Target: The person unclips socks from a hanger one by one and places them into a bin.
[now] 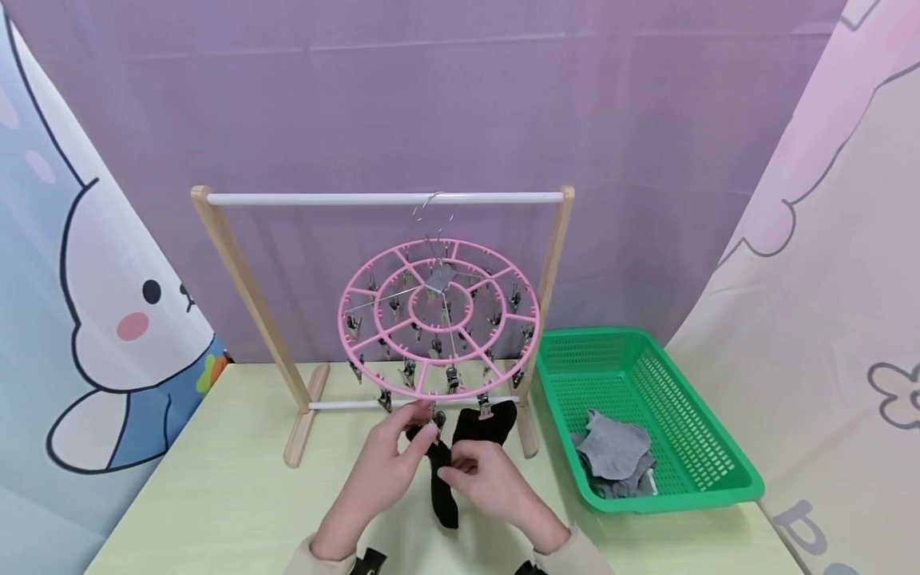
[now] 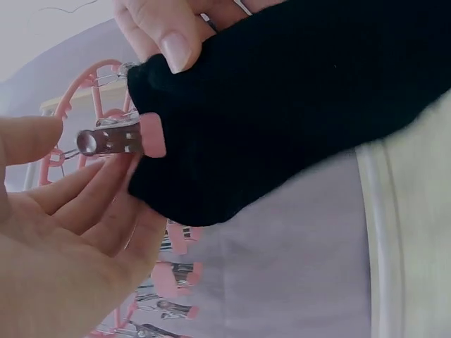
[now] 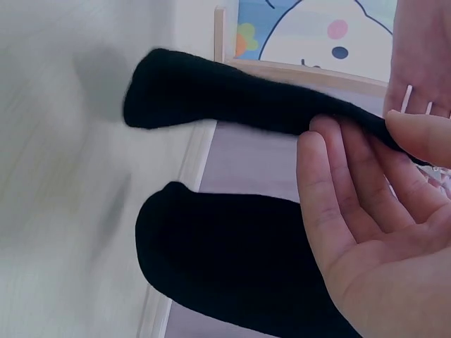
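A black sock (image 1: 444, 499) hangs from a clip (image 2: 109, 139) with pink tips, which bites its top edge. My right hand (image 1: 490, 479) pinches the edge of this sock near the clip, thumb on one face and fingers on the other. Around the clip is my left hand (image 1: 391, 455), its thumb apart from the clip and its fingers extended behind the clip and sock edge. Just to the right, a second black sock (image 3: 232, 257) hangs from another clip. Both clips belong to a round pink drying hanger (image 1: 438, 397).
A wooden stand with a white rail (image 1: 323, 199) carries the hanger, whose rings bear several more clips. On the right of the table (image 1: 208, 479) sits a green basket (image 1: 690, 499) with grey cloth items (image 1: 618, 447) inside. A purple curtain (image 1: 431, 104) hangs behind.
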A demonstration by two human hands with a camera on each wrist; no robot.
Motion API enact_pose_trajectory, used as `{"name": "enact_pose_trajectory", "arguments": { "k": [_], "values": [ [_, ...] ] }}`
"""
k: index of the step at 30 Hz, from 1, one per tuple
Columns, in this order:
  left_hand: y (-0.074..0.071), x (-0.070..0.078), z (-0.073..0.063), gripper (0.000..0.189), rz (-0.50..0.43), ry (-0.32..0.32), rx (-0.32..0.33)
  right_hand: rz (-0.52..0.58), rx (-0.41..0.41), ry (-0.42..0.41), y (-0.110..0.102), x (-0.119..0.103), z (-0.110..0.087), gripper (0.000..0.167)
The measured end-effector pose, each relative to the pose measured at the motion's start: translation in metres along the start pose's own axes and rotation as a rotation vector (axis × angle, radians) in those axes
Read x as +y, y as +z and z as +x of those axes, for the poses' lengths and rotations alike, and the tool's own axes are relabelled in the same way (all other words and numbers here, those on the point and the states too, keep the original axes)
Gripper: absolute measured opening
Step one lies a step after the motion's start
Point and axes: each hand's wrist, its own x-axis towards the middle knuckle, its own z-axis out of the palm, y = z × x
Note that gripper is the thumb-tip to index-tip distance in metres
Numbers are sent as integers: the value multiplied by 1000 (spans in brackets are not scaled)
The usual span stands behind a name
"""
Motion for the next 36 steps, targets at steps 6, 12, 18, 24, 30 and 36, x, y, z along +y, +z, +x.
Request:
{"name": "enact_pose_trajectory", "arguments": {
  "k": [6,12,18,24,30,36],
  "values": [
    [1,-4,4,20,-60,16,-26,12,-14,-7,0,0,0,18],
    [0,-2,5,8,-95,-28,-38,39,5,-15,-2,-4,0,16],
    [2,1,6,6,-66,-66,-9,50,33,-15,-1,-9,0,12],
    [5,1,7,5,4,12,12,52,33,-13,1,-11,1,11],
    [6,2,6,7,30,59,37,53,17,-9,2,-12,-1,11],
    [2,6,6,4,21,9,53,22,-7,-9,0,-11,-7,10]
  ]
}}
